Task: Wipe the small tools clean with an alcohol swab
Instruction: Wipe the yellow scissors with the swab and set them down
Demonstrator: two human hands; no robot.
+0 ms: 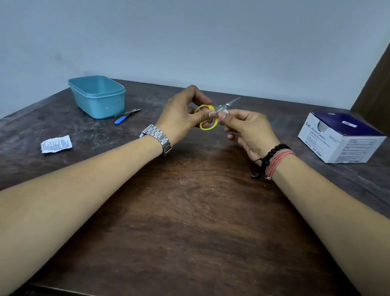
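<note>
Small scissors [215, 111] with yellow loop handles and slim silver blades pointing up and right are held above the middle of the dark wooden counter [191, 222]. The left hand [183, 116] grips the handles; the right hand [248, 132] pinches a white swab [224, 113] against the blades. A blue-handled tool [126, 115] lies beside a teal tub [97, 95]; a swab box [340, 139] sits right.

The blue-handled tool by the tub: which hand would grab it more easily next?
Probably the left hand. The blue-handled tool lies on its side of the table, beside the teal tub, though that hand now grips the yellow scissors; the right hand pinches the swab.
</note>
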